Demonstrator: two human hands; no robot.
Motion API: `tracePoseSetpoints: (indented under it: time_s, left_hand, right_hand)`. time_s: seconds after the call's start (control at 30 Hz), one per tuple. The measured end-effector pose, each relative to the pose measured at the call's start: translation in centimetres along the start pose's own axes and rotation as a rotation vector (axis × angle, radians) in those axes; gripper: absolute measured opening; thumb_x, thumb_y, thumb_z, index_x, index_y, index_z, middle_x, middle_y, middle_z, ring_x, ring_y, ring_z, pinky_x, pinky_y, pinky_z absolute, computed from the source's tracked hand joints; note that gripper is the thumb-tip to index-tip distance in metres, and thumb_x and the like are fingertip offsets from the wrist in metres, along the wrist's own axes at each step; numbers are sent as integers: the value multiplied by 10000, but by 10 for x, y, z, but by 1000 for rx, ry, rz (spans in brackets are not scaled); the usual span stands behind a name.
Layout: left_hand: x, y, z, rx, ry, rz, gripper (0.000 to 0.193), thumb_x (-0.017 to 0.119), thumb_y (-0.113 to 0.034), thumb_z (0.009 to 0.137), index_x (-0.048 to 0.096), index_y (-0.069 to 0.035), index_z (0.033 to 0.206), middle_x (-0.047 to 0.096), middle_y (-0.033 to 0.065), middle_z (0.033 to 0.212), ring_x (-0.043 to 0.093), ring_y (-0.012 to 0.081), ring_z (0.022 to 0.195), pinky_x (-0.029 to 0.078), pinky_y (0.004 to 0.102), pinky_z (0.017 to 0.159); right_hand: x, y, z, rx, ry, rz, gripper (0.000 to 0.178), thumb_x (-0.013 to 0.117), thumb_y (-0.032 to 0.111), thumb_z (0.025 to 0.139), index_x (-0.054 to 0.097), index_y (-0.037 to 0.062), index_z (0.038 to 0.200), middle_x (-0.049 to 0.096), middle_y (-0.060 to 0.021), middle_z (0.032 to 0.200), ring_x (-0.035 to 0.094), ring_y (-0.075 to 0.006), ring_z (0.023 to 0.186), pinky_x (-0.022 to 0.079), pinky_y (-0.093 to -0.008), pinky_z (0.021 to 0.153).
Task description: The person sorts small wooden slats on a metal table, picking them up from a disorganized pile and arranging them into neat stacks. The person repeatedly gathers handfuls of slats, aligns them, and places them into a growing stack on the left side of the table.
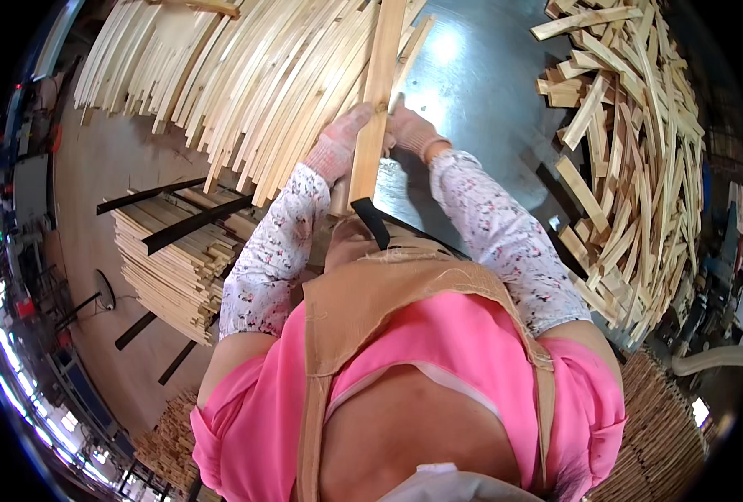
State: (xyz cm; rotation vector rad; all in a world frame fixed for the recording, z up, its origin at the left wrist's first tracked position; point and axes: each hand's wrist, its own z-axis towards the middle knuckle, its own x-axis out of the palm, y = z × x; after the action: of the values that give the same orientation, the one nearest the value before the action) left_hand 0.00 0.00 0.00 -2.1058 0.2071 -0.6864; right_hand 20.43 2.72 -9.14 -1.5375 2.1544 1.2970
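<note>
A long, pale wooden board (378, 88) runs lengthwise in front of me, its near end close to my apron. My left hand (340, 144), in a pinkish work glove, grips the board's left edge. On its right edge my right hand (413, 132), gloved likewise, is closed with the thumb up; the fingers partly vanish under the wood. Another narrow strip (413, 52) slants out behind the board, just beyond my right thumb. Left of my hands, many long wooden strips (283, 79) lie side by side in a slanting row.
Shiny metal tabletop (472, 92) shows right of my hands. A jumbled heap of short wood pieces (614, 151) covers its right side. At lower left, a stack of boards (171, 251) sits among dark metal bars (196, 224). More stacked wood (651, 418) stands behind at lower right.
</note>
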Motion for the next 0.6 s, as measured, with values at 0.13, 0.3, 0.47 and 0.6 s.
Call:
tracePoseSetpoints:
  time_s: [0.13,0.3,0.47,0.6]
  left_hand:
    - [-6,-14,1,40,-60,-105,460,587,-435,1114,606,-39,1348,753,113,1099,726,200,829,622,318,742]
    - [15,-33,25,-4,-49,24,481,584,-446,1117,585,-40,1375,743,114,1106,712,177,827,620,315,708]
    - [29,-42,21,-106,-45,-45,562,640,-445,1065,608,10,1393,730,174,1188,719,247,1003,605,382,905]
    - [32,46,24,483,-438,1312,557,736,-322,914,678,65,1310,601,281,1486,545,422,1416,396,508,1219]
  right_hand:
    - [10,18,-2,-12,-131,260,539,514,388,1094,540,-93,1335,681,-270,1328,684,-394,1219,524,-435,1037]
    - [-67,-49,-52,183,-504,414,709,565,496,1027,492,102,1613,589,-228,1551,613,-369,1375,467,-404,1159]
    - [-86,-39,-109,157,-640,477,631,587,408,1028,547,66,1557,637,-256,1476,646,-376,1332,495,-420,1134]
    - [-36,-67,-125,-175,-779,-360,314,714,111,894,709,53,1203,747,-211,1196,673,-393,1255,570,-458,1070]
